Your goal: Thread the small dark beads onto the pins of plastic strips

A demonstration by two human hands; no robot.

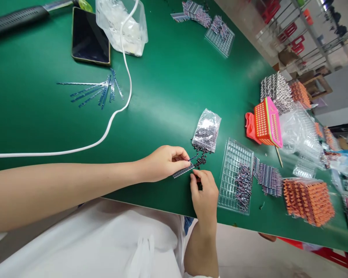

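Observation:
My left hand [166, 164] is closed over a short dark strip with a row of small slots [183, 171], held just above the green table. A thin dark-blue piece [193, 157] sticks out past its fingertips. To the right, my right hand [204, 189] has thumb and forefinger brought together close to the strip's end; whatever lies between them is too small to make out. Small dark beads [201, 160] lie loose beyond the fingertips. They spread from the mouth of a clear plastic bag [206, 129] with more of them inside.
Right of my hands lies a clear compartment tray [229, 181] with a heap of small dark parts [243, 187]. Farther right are stacked orange parts [309, 200] and an orange-and-pink basket [265, 121]. A white cable [110, 123] crosses the left side, near blue strips [104, 88] and a phone [90, 36].

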